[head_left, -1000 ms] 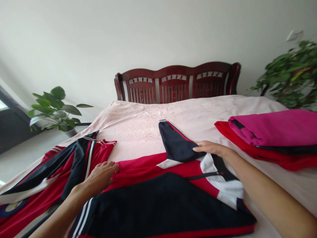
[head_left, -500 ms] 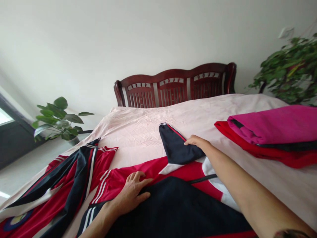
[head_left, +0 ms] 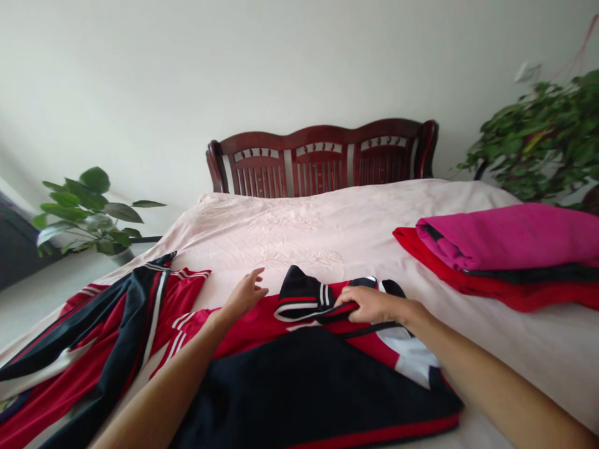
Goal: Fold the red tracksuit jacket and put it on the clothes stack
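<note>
A red, navy and white sports jacket (head_left: 304,386) lies spread on the bed, its navy sleeve (head_left: 302,294) folded over the red front. My right hand (head_left: 372,305) grips that sleeve near the middle of the jacket. My left hand (head_left: 243,297) hovers with its fingers apart, nothing in it, just above the jacket's red upper edge. The pale pink bed sheet (head_left: 299,234) spreads beyond both hands. A second red and navy striped jacket (head_left: 116,330) lies left of my left forearm.
A folded magenta cloth (head_left: 508,237) sits on folded red and dark garments (head_left: 468,285) at the bed's right side. A dark red wooden headboard (head_left: 322,159) stands at the far end, with leafy potted plants (head_left: 84,212) (head_left: 538,140) on either side.
The navy sleeve has swung from lying out on the sheet to folded back over the red front, in my right hand. My left hand has lifted off the jacket and moved away.
</note>
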Tool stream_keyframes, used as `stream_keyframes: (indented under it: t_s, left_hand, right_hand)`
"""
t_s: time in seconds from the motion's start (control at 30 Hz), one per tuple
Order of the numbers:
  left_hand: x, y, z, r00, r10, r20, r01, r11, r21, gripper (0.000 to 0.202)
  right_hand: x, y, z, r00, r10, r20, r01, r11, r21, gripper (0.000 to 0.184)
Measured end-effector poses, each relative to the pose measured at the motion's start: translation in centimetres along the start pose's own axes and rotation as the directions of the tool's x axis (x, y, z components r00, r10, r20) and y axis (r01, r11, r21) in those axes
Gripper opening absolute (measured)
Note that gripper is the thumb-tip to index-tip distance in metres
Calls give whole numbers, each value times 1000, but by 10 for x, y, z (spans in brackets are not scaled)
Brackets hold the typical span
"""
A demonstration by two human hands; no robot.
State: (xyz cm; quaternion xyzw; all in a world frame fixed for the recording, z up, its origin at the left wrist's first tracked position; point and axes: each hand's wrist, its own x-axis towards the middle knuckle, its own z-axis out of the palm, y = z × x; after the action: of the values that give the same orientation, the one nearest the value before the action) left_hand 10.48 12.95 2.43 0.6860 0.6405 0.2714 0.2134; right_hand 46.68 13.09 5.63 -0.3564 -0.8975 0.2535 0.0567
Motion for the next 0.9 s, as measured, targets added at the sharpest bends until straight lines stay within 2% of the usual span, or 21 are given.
stream_keyframes:
  t_s: [0.1, 0.23, 0.33, 0.47, 0.57, 0.63, 0.7, 0.8, 0.9]
  left_hand:
    - [25, 28, 11, 985, 168, 41, -168, 986, 8, 81]
    - [47, 61, 27, 928, 323, 188, -328, 945, -6, 82]
    - [51, 69, 40, 908, 301, 292, -314, 949, -3, 84]
    - [49, 61, 46, 923, 163, 348, -172, 985, -5, 74]
    - [46, 55, 35, 944, 47, 326, -30, 998, -57, 40]
    - [39, 54, 21, 957, -34, 288, 74, 989, -129, 27]
    - [23, 53, 1, 965, -91, 248, 153, 958, -243, 35]
    - [-13, 50, -31, 971, -124, 206, 202, 887, -415, 48]
    - [-53, 39, -53, 956, -230, 184, 294, 745, -598, 41]
  right_hand:
    - [-6, 2, 10, 996, -81, -41, 78, 995, -67, 47]
    - [-10, 0, 17, 991, -119, -57, 111, 986, -125, 52]
    - [-13, -2, 17, 991, -127, -42, 121, 986, -118, 54]
    - [-18, -1, 8, 997, -67, -49, 61, 991, -123, 48]
    - [-22, 7, -3, 995, 11, -99, -26, 987, -156, 42]
    - [-24, 17, -11, 986, 95, -140, -112, 986, -125, 36]
    - [-25, 30, -17, 977, 160, -139, -163, 987, -9, 28]
    - [-21, 47, -26, 973, 188, -134, -148, 953, 266, 20]
    - [-10, 57, -31, 967, 210, -145, -119, 872, 474, 36]
